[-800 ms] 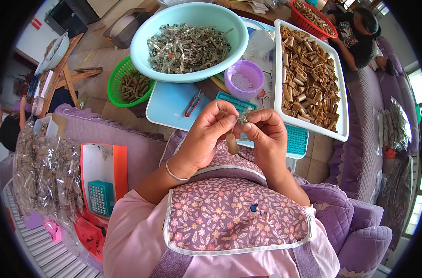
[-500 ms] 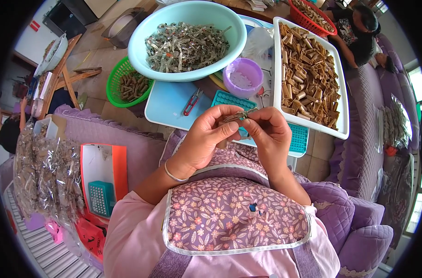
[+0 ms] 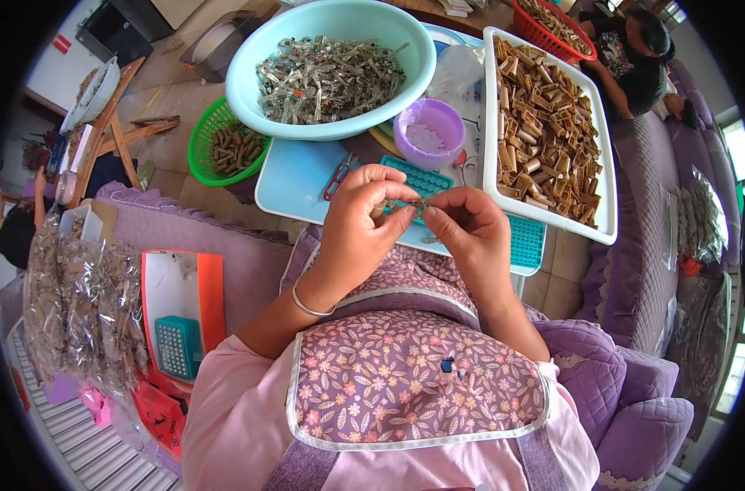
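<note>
My left hand [image 3: 364, 221] and my right hand [image 3: 473, 231] meet above my lap, at the near edge of a small blue table [image 3: 289, 182]. Thumbs and fingers of both are pinched on a small, thin greenish-brown piece [image 3: 416, 204], mostly covered by the fingertips; its exact kind is not clear. Just beyond the hands lies a teal tray with small cells [image 3: 417, 174]. Red-handled snips [image 3: 337, 181] rest on the table left of it. A purple bowl [image 3: 450, 139] stands behind the tray, its inside pale.
A large light-blue basin [image 3: 249, 110] holds many shiny clear-wrapped pieces. To the right, a white tray [image 3: 491, 123] is heaped with brown curled pieces. A green basket [image 3: 199, 147] stands left, a red basket [image 3: 544, 38] far right near another person [image 3: 622, 69]. Bagged bundles [image 3: 86, 295] lie left.
My left hand has tilted more upright and shifted slightly left. The small piece now sits lower and shows less between the fingertips. My right hand has moved slightly left.
</note>
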Action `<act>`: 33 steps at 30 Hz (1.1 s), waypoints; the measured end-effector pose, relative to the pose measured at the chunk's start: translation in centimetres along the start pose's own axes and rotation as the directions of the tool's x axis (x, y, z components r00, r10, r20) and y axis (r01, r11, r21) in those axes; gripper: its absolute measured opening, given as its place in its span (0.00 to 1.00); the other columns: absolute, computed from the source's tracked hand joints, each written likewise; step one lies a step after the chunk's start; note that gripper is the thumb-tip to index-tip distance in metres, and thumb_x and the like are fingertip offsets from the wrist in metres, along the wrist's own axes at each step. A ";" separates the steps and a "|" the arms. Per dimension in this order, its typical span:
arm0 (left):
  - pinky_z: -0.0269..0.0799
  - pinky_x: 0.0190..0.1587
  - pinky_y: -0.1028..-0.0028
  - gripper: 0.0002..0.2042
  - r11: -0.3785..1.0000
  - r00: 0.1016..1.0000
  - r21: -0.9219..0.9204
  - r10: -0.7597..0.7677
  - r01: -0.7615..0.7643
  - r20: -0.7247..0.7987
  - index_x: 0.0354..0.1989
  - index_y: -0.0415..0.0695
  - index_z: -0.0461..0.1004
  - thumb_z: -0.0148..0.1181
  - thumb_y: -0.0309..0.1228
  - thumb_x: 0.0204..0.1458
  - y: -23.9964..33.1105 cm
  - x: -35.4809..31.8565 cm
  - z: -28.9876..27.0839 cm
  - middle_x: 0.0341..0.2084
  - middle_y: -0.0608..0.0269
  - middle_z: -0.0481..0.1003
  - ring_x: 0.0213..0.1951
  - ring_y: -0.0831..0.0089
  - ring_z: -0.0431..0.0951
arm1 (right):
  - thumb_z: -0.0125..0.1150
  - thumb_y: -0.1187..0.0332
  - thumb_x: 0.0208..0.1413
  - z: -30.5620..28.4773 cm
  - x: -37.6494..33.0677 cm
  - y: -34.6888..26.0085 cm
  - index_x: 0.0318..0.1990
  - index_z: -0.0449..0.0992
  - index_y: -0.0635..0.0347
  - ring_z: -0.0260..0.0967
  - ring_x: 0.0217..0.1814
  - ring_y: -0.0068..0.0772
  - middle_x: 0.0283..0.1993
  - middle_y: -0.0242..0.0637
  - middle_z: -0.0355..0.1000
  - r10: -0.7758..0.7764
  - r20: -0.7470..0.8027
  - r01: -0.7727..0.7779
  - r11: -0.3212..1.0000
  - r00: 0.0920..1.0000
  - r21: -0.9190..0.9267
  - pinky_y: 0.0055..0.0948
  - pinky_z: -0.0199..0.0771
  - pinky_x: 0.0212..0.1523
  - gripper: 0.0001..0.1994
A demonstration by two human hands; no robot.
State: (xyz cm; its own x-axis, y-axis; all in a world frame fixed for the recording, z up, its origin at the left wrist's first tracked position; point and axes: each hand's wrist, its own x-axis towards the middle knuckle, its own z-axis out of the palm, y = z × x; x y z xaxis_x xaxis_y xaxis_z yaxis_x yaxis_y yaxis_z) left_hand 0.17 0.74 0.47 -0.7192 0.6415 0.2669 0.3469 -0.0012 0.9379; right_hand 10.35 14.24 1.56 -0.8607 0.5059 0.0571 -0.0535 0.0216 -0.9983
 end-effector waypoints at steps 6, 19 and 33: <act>0.57 0.22 0.88 0.08 0.991 0.997 -0.136 -0.020 0.009 -0.074 0.37 0.38 0.71 0.58 0.15 0.49 -0.1 -0.1 0.4 0.44 0.63 0.72 0.20 0.93 0.58 | 0.63 0.75 0.55 -0.3 0.2 0.1 0.36 0.74 0.65 0.67 0.32 0.12 0.30 0.27 0.72 0.091 0.095 -0.101 0.989 0.991 0.105 0.15 0.67 0.31 0.05; 0.71 0.34 0.74 0.16 0.903 0.944 0.327 0.321 -0.280 -0.078 0.41 0.41 0.69 0.63 0.15 0.43 -0.2 0.1 0.3 0.31 0.62 0.74 0.31 0.71 0.76 | 0.63 0.75 0.54 -0.2 0.3 0.4 0.32 0.73 0.65 0.64 0.28 0.11 0.27 0.25 0.71 0.101 0.081 -0.107 0.992 0.992 0.070 0.14 0.63 0.27 0.05; 0.73 0.35 0.73 0.21 0.984 0.978 0.041 0.177 -0.173 -0.113 0.47 0.40 0.68 0.62 0.13 0.43 0.6 -0.1 -0.7 0.36 0.57 0.73 0.34 0.69 0.76 | 0.63 0.75 0.55 -0.3 0.2 0.6 0.34 0.73 0.64 0.62 0.29 0.10 0.30 0.24 0.70 0.044 0.122 -0.075 0.963 0.992 0.260 0.14 0.62 0.28 0.05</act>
State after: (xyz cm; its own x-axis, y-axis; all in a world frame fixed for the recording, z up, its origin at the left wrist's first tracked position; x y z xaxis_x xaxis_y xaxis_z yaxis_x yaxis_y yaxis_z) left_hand 0.02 0.12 1.21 -0.7101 0.5402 0.4517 0.4906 -0.0806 0.8677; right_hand 10.27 14.58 0.94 -0.9175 0.3974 0.0136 -0.1187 -0.2409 -0.9633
